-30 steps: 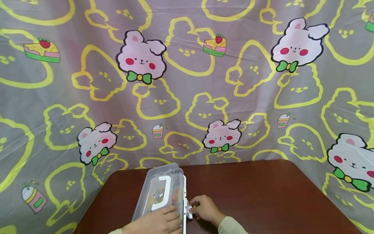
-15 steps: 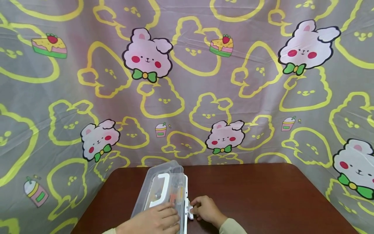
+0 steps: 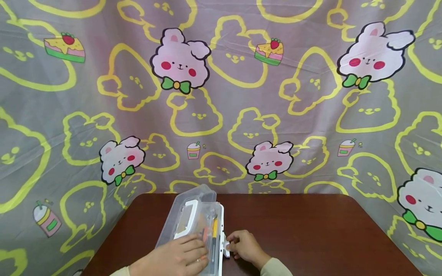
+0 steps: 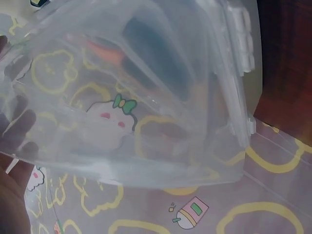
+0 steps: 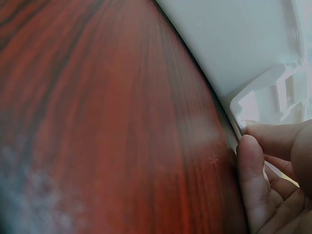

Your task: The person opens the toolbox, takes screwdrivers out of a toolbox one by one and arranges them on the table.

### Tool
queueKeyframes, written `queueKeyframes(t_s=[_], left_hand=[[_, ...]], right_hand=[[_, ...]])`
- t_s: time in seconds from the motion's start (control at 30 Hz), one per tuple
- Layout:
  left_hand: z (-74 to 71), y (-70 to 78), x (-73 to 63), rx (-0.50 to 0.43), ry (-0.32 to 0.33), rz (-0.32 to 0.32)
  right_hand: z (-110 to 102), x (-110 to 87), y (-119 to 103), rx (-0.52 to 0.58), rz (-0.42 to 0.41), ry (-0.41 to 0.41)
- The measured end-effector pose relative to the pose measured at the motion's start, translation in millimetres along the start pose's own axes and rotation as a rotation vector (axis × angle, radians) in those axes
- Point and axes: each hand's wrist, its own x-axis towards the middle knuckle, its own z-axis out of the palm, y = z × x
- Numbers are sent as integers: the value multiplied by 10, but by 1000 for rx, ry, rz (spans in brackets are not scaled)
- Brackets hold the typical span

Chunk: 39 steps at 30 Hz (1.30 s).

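A clear plastic toolbox [image 3: 212, 218] with a white rim stands near the front of the table. Its see-through lid [image 3: 176, 214], bearing a white handle [image 3: 189, 216], leans left. My left hand [image 3: 172, 256] grips the lid beside the handle; in the left wrist view its fingers [image 4: 17, 122] show blurred through the plastic. At the box's right side my right hand [image 3: 246, 247] pinches a white latch [image 5: 265, 100] between thumb and finger, low by the tabletop. Inside, a tool with a yellow and dark handle [image 3: 215, 232] and something orange show through the plastic.
The dark red-brown table [image 3: 293, 222] extends to the right and behind the box, with rounded far corners. A grey curtain [image 3: 221, 96] with yellow outlines and rabbit faces hangs around the table's back and sides.
The lid and handle have tilted farther left and up with my left hand. The yellow-handled tool shows more plainly. My right hand stays at the latch. The head view has shifted slightly.
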Motion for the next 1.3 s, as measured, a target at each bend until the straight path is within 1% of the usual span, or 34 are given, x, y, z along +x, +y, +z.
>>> queueKeyframes(t_s=[0.1,0.23,0.3,0.4,0.47,0.57,0.7,0.8,0.9,0.97,1.07,1.23,1.3], left_hand=[[-32,4,-36,-21,30,-24],[-55,26,-70,-86,90,-63],[-71,34,-85,-90,103,-74],[-109,47,-102,-106,92,-104],[-137,53,-107,-112,72,-121],[-202,56,-111,-133,27,-168],[-275,41,-127,-118,5,-192],[-294,31,-156,-102,24,-187],[-302,30,-186,-111,40,-203],[-303,32,-200,-102,54,-203],[-309,31,-211,-87,55,-198],[-337,11,-177,-32,18,-156],[-329,6,-137,11,8,-121]], right_hand=[[12,2,8,10,5,-2],[25,-11,8,29,16,-11],[31,-16,6,37,21,-14],[35,-19,9,47,22,-14],[30,-24,10,54,21,-15],[15,-29,3,65,15,-16],[-3,-21,-25,67,9,-20],[-11,-13,-51,55,4,-26],[-15,-9,-75,34,-7,-27],[-16,-8,-86,11,-10,-24],[-15,-14,-97,-21,-15,-25],[-11,-6,-113,-88,-37,-32],[-7,5,-120,-123,-56,-33]])
